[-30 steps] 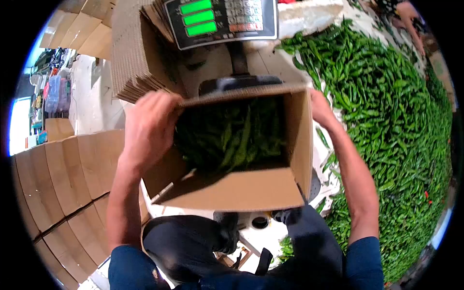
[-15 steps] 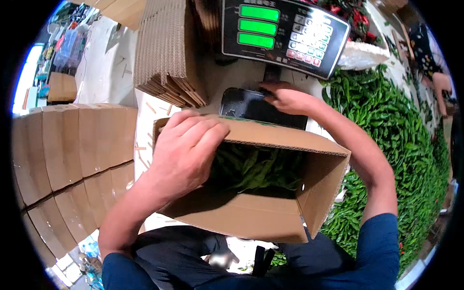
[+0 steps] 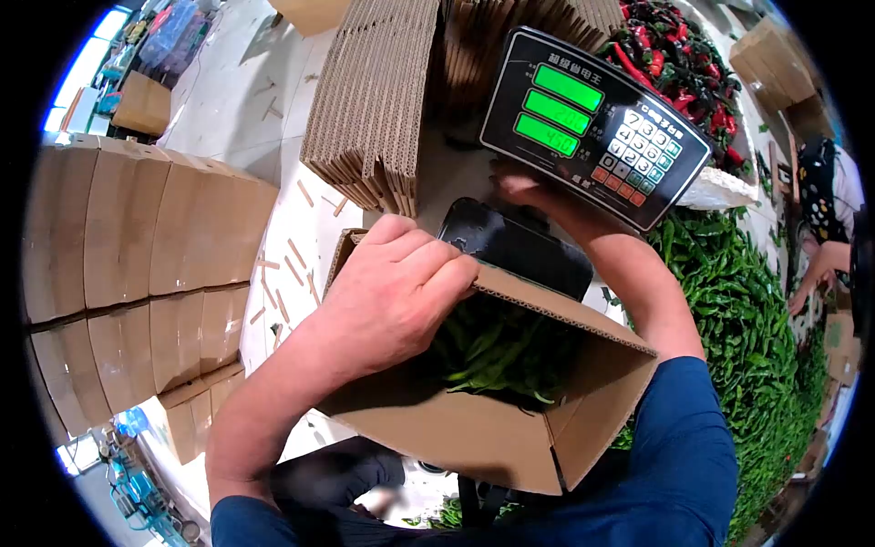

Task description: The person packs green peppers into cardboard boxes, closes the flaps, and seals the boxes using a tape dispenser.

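My left hand point(image 3: 401, 287) is closed over the upper edge of an open cardboard box point(image 3: 497, 438), which is tilted toward me. Long green peppers point(image 3: 506, 356) lie inside it, partly in shadow. My right hand point(image 3: 524, 185) reaches past the box to the post area of a digital scale, below its display point(image 3: 597, 128). Its fingers are dark and partly hidden there, so their grip is unclear. The scale's black platform point(image 3: 515, 242) shows just behind the box.
A stack of flattened cardboard boxes point(image 3: 374, 100) stands left of the scale. Closed cartons point(image 3: 137, 273) are piled at the left. Green peppers point(image 3: 747, 365) cover the floor at right, with red peppers point(image 3: 670, 55) in a white container behind. Another person's hand point(image 3: 816, 269) is at far right.
My view has shifted and turned, so the scale sits farther right and lower. My right hand has moved further under the display. My left hand still holds the box edge.
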`<state>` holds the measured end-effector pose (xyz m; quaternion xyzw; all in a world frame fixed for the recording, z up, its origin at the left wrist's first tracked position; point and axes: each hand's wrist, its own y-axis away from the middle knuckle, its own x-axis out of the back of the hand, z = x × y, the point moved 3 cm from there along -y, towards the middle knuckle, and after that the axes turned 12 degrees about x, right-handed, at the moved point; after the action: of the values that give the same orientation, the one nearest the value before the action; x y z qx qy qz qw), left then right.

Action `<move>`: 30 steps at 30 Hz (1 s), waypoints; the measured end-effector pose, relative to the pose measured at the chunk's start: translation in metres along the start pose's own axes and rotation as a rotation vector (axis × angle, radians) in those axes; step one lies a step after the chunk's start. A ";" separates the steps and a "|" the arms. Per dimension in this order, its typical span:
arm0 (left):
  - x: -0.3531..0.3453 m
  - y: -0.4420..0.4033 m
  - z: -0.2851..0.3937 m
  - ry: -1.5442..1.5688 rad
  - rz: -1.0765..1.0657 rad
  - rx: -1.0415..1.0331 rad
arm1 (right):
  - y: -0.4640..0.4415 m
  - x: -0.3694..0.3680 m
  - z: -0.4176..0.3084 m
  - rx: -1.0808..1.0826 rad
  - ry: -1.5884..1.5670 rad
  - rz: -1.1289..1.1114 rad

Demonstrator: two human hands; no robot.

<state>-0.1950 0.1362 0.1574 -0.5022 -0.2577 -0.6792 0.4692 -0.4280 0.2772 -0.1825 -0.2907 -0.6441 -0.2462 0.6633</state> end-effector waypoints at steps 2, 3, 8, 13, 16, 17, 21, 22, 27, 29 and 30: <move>-0.001 0.004 0.001 -0.001 0.003 0.001 | -0.008 -0.012 0.001 -0.037 -0.045 0.133; 0.000 0.006 0.002 -0.004 0.006 0.005 | -0.014 -0.015 0.000 -0.045 -0.062 0.182; 0.002 0.003 0.001 0.006 0.036 0.029 | -0.027 -0.025 -0.004 -0.060 -0.133 0.309; 0.008 0.001 0.004 -0.030 0.211 0.058 | -0.023 -0.027 -0.003 -0.037 -0.194 0.378; 0.023 0.004 0.006 -0.184 0.280 0.152 | -0.008 -0.033 -0.012 -0.029 -0.239 0.380; 0.024 0.006 0.004 -0.162 0.307 0.216 | -0.004 -0.036 -0.015 -0.029 -0.253 0.378; 0.024 0.017 0.005 -0.004 0.299 0.510 | 0.002 -0.051 -0.022 0.038 -0.281 0.237; 0.028 0.020 0.003 0.044 0.271 0.576 | 0.004 -0.056 -0.024 0.077 -0.274 0.136; 0.024 0.024 -0.017 0.099 0.018 0.615 | 0.008 -0.044 -0.027 0.184 -0.248 -0.036; 0.022 0.022 -0.018 0.179 0.032 0.656 | 0.001 -0.058 -0.022 0.244 -0.235 0.079; 0.021 0.021 -0.020 0.190 0.026 0.663 | -0.001 -0.055 -0.022 0.263 -0.240 0.107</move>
<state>-0.1860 0.1030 0.1674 -0.2599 -0.4131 -0.5962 0.6375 -0.4158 0.2583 -0.2372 -0.2627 -0.7288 -0.0876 0.6263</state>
